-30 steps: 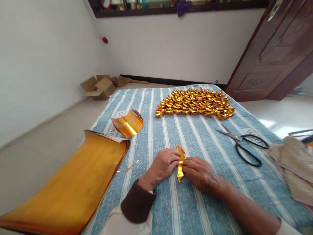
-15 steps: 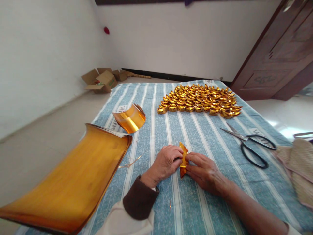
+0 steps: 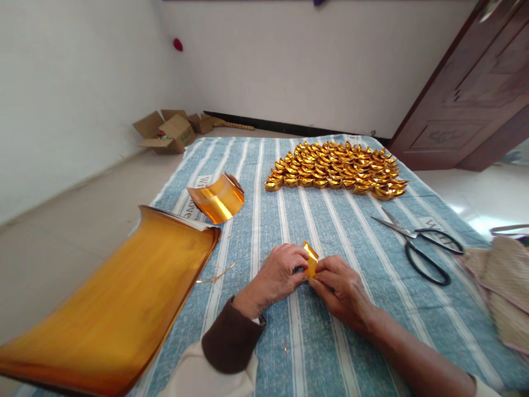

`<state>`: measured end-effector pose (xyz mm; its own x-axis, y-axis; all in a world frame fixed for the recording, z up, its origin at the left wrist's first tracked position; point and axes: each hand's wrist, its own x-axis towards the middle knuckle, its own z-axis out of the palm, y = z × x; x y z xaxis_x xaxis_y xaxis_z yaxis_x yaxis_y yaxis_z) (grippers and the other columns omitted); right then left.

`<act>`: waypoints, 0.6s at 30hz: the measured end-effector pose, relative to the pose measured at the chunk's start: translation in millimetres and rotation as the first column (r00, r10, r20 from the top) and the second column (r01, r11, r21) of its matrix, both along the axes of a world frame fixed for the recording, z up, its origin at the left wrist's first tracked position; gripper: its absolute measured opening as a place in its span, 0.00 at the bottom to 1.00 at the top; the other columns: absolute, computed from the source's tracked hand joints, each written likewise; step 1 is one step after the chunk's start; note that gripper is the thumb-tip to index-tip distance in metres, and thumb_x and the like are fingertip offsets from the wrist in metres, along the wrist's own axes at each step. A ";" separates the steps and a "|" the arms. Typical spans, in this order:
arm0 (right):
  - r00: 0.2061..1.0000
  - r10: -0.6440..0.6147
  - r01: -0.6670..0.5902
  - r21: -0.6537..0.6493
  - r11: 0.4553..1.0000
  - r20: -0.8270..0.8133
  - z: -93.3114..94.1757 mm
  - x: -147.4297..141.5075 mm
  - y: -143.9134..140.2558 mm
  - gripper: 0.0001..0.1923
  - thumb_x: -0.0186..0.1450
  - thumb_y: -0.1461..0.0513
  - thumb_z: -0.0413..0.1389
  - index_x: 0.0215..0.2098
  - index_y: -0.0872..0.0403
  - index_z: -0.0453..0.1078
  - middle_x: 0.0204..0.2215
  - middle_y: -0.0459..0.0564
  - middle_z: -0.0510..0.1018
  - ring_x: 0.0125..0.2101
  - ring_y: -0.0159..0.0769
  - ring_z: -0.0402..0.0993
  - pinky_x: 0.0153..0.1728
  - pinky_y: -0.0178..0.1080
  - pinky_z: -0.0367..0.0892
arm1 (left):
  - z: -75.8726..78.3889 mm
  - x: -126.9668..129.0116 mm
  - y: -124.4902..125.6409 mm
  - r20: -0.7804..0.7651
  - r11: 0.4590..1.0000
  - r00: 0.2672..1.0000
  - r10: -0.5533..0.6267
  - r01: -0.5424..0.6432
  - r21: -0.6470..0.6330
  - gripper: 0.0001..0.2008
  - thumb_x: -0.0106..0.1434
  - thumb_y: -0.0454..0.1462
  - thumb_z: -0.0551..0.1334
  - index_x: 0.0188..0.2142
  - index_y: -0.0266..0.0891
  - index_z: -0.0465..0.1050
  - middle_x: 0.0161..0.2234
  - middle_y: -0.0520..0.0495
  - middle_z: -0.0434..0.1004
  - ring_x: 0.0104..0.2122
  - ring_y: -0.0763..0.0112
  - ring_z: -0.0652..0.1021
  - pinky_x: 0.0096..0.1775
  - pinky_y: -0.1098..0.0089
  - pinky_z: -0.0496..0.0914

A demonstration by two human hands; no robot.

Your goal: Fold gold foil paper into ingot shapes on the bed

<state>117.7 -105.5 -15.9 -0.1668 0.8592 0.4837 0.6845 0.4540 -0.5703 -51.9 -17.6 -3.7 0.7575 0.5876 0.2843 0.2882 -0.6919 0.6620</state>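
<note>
Your left hand [image 3: 279, 273] and right hand [image 3: 341, 286] have one folded piece [image 3: 311, 258] between them, over the table [image 3: 330, 220]. To your left lies the sheet stack [image 3: 124, 303]; behind it, the curled sheets [image 3: 221, 201]. The massed rows [image 3: 334, 170] sit behind your hands, toward the far right. Scissors [image 3: 409, 234] lie right of your right hand, the folded cloth [image 3: 506, 270] right of them. On the floor beyond the far left corner stands a box [image 3: 179, 132].

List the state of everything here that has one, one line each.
Gold piece, creased, partly hidden
Left hand, pinching it
Right hand, pinching it
Scissors, blades open
Large gold sheets, stacked, curling
Small gold sheets, curled
Folded gold shapes, massed in rows
Cardboard box, flaps open
</note>
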 end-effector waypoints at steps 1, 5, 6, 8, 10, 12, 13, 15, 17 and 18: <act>1.000 -0.010 0.010 0.000 1.000 -0.002 -0.2 -0.4 0.3 0.13 0.69 0.63 0.52 0.27 0.53 0.73 0.29 0.50 0.74 0.33 0.36 0.69 0.35 0.41 0.67 | -0.4 0.1 0.2 -0.006 1.000 1.000 -0.001 0.001 0.006 0.05 0.57 0.31 0.67 0.30 0.43 0.77 0.38 0.48 0.81 0.39 0.63 0.78 0.43 0.64 0.66; 0.999 -0.039 0.039 -0.028 0.999 -0.005 -0.8 -1.3 1.1 0.14 0.69 0.61 0.53 0.27 0.53 0.74 0.28 0.50 0.74 0.32 0.36 0.69 0.36 0.41 0.66 | -2.2 -1.1 1.0 -0.036 1.000 0.999 -0.004 0.005 0.030 0.05 0.57 0.30 0.67 0.31 0.41 0.77 0.39 0.46 0.81 0.41 0.62 0.78 0.44 0.63 0.66; 0.999 -0.050 0.050 -0.038 0.998 -0.008 -0.8 -1.5 1.2 0.14 0.68 0.61 0.53 0.26 0.53 0.74 0.28 0.50 0.74 0.32 0.36 0.68 0.36 0.42 0.66 | -2.5 -1.6 1.2 -0.041 0.999 0.999 -0.007 0.008 0.035 0.04 0.57 0.30 0.67 0.31 0.41 0.77 0.40 0.46 0.81 0.41 0.62 0.78 0.44 0.62 0.67; 0.997 -0.073 0.072 -0.062 0.995 -0.015 -0.3 -1.8 1.3 0.14 0.68 0.60 0.54 0.26 0.53 0.74 0.28 0.49 0.75 0.32 0.36 0.68 0.36 0.42 0.65 | -2.7 -2.5 1.4 -0.049 0.999 0.999 -0.007 0.009 0.042 0.04 0.57 0.31 0.67 0.32 0.41 0.77 0.40 0.47 0.81 0.41 0.62 0.78 0.44 0.62 0.67; 0.995 -0.089 0.086 -0.092 0.992 -0.033 0.4 -1.9 1.4 0.13 0.67 0.60 0.55 0.25 0.53 0.74 0.28 0.49 0.75 0.33 0.36 0.68 0.36 0.43 0.65 | -2.5 -3.0 1.4 -0.052 0.999 0.999 -0.008 0.011 0.049 0.05 0.56 0.31 0.68 0.32 0.40 0.77 0.40 0.48 0.81 0.42 0.63 0.78 0.45 0.62 0.67; 0.994 -0.093 0.085 -0.121 0.989 -0.059 1.1 -1.6 1.5 0.12 0.66 0.60 0.57 0.25 0.53 0.74 0.28 0.48 0.75 0.33 0.36 0.69 0.36 0.43 0.64 | -2.0 -2.9 1.3 -0.057 0.998 0.998 -0.012 0.015 0.058 0.06 0.55 0.30 0.69 0.33 0.40 0.76 0.41 0.48 0.80 0.42 0.63 0.78 0.45 0.62 0.67; 0.993 -0.093 0.083 -0.133 0.988 -0.071 1.4 -1.4 1.5 0.12 0.66 0.60 0.57 0.25 0.53 0.75 0.28 0.48 0.75 0.33 0.36 0.69 0.37 0.43 0.64 | -1.7 -2.7 1.3 -0.062 0.998 0.998 -0.014 0.018 0.062 0.06 0.55 0.30 0.69 0.33 0.39 0.76 0.41 0.48 0.80 0.42 0.63 0.78 0.45 0.62 0.68; 0.992 -0.096 0.083 -0.152 0.985 -0.083 1.5 -1.2 1.5 0.12 0.66 0.60 0.58 0.25 0.52 0.75 0.28 0.48 0.75 0.33 0.37 0.69 0.37 0.43 0.64 | -0.9 -2.2 1.1 -0.071 0.997 0.997 -0.014 0.019 0.069 0.06 0.55 0.30 0.69 0.32 0.39 0.76 0.40 0.48 0.80 0.42 0.64 0.78 0.45 0.62 0.68; 0.991 -0.107 0.093 -0.162 0.982 -0.076 1.1 -1.6 1.5 0.12 0.66 0.59 0.57 0.25 0.52 0.74 0.28 0.48 0.75 0.33 0.37 0.69 0.37 0.43 0.63 | -0.1 -2.0 1.0 -0.077 0.997 0.997 -0.007 0.013 0.070 0.06 0.55 0.30 0.69 0.32 0.39 0.76 0.40 0.49 0.80 0.42 0.64 0.78 0.45 0.62 0.68; 0.991 -0.116 0.104 -0.164 0.981 -0.068 0.8 -2.1 1.5 0.13 0.66 0.59 0.57 0.25 0.52 0.74 0.28 0.48 0.75 0.33 0.37 0.69 0.37 0.43 0.63 | 0.4 -2.1 0.9 -0.082 0.998 0.997 -0.006 0.012 0.069 0.05 0.55 0.31 0.69 0.32 0.39 0.76 0.41 0.49 0.80 0.42 0.64 0.78 0.45 0.62 0.68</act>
